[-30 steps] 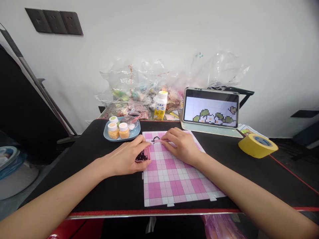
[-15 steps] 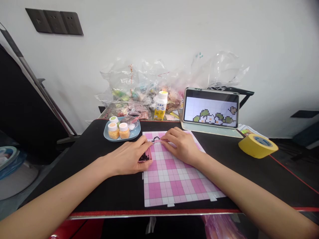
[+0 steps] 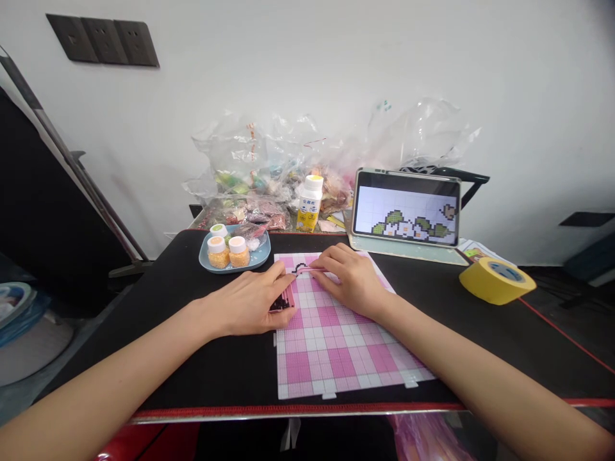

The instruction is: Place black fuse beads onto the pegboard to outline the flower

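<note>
A pink-and-white checked pegboard lies on the black mat. Near its far edge, small black beads form a curved line. My left hand is closed on the rim of a small pink tray at the board's left edge. Black beads lie in that tray, partly behind my fingers. Resting on the board, my right hand pinches pink tweezers, whose tip reaches left beside the bead line. Whether a bead is at the tip is too small to tell.
A blue plate with jars of beads stands at the back left. Behind are a white-and-yellow bottle, plastic bags and a tablet showing a pixel flower pattern. A yellow tape roll is at right.
My left hand and the pink tray have shifted very slightly, and the beads in the tray show a little differently. My right hand and the tweezers stay nearly in place.
</note>
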The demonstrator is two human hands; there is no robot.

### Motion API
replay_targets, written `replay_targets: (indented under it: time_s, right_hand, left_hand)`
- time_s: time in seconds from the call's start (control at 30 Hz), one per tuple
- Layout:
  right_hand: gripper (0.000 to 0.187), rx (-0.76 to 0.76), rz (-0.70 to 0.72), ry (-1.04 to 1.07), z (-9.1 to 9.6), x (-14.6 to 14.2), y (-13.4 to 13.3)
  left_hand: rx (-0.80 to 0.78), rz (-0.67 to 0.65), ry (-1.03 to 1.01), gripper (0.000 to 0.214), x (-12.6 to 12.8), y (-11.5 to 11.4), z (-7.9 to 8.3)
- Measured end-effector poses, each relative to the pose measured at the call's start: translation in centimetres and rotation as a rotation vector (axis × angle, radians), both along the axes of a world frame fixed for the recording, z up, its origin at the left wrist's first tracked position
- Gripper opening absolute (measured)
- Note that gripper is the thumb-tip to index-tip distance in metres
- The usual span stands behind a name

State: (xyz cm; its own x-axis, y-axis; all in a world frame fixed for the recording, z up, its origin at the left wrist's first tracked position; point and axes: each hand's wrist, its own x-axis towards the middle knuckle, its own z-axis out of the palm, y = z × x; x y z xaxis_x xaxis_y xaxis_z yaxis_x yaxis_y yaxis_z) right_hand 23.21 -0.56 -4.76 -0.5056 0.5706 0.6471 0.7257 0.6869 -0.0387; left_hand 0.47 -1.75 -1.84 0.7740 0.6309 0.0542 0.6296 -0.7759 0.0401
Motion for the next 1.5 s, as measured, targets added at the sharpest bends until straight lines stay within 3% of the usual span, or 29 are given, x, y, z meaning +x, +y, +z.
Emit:
replay_targets:
  time_s: [0.13,0.3,0.53,0.73,1.5]
  right_hand:
    - [0.021,0.017,0.012,0.047,0.1,0.0,-0.1]
    - [0.019,-0.03,0.098,0.144,0.5,-0.2,-0.8]
    - [0.017,-0.049,0.238,0.038,0.3,-0.5,-1.4]
    - [0.017,-0.078,0.238,0.002,0.2,-0.4,-1.4]
    - [0.02,-0.113,0.266,-0.015,0.0,-0.4,-1.3]
  left_hand:
    - [-0.054,0.012,-0.044,0.052,-0.3,-0.1,0.0]
    - [-0.152,-0.009,-0.27,0.049,-1.1,0.4,-0.5]
    - [-0.134,-0.083,-0.449,0.043,-0.9,0.4,-1.0]
    - [-0.138,-0.032,-0.473,0.039,-0.7,0.1,-1.0]
    - [-0.14,-0.048,-0.45,0.037,-0.7,0.1,-1.0]
